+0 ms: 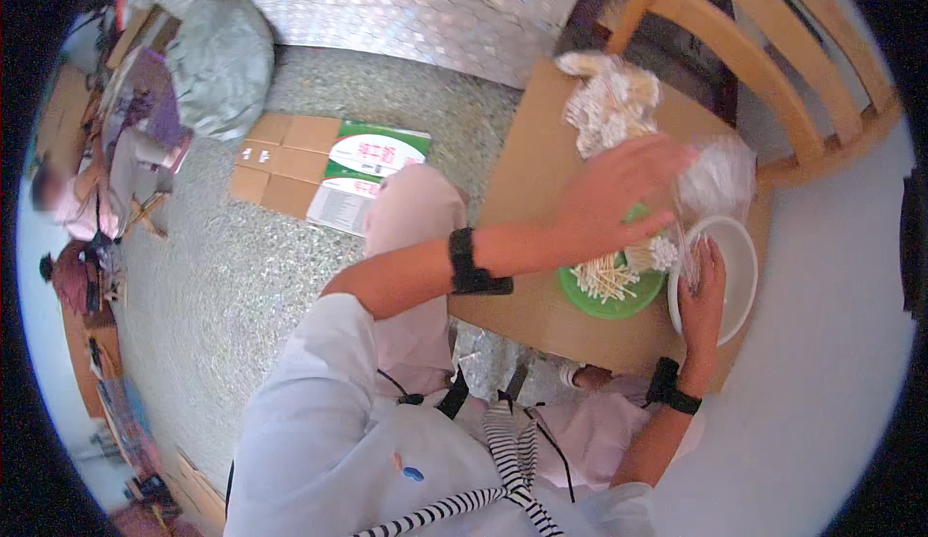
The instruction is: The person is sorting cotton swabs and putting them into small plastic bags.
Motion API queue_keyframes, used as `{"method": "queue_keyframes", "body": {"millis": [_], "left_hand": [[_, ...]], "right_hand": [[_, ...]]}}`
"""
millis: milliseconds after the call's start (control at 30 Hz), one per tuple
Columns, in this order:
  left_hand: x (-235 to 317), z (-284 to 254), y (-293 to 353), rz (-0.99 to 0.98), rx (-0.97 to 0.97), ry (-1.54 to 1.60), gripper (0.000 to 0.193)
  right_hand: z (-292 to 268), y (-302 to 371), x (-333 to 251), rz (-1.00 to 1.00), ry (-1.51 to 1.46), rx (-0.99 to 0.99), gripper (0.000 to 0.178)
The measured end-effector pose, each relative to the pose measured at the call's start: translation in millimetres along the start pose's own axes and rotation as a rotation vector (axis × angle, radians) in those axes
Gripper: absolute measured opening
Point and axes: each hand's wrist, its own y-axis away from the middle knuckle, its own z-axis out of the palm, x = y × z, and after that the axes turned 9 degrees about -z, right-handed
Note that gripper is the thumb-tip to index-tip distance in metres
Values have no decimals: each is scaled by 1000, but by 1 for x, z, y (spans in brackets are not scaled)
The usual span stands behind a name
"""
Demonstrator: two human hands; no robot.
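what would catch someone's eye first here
Mid-right, the left hand reaches across a brown board over a green plate of pale little sticks. The right hand rests on a white bowl beside it, under a clear bag. A wooden chair stands behind.

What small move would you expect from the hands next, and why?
Probably the left hand draws the clear bag down toward the white bowl. It already grips the bag just above the bowl, the right hand rests on the bowl's rim, and the green plate of sticks sits beside it.
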Motion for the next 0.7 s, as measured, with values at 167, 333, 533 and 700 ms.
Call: {"method": "queue_keyframes", "body": {"millis": [167, 333, 533, 700], "left_hand": [[10, -145, 25, -127, -12, -338, 38], [11, -232, 191, -800, -420, -421, 39], [60, -193, 415, -1387, -71, -284, 53], [98, -143, 548, -1411, 43, 116, 45]], "right_hand": [[6, -8, 4, -92, -6, 37, 48], [22, -18, -3, -12, -106, 187, 27], [23, -26, 12, -34, -198, 275, 17], [18, -25, -8, 78, -170, 256, 16]]}}
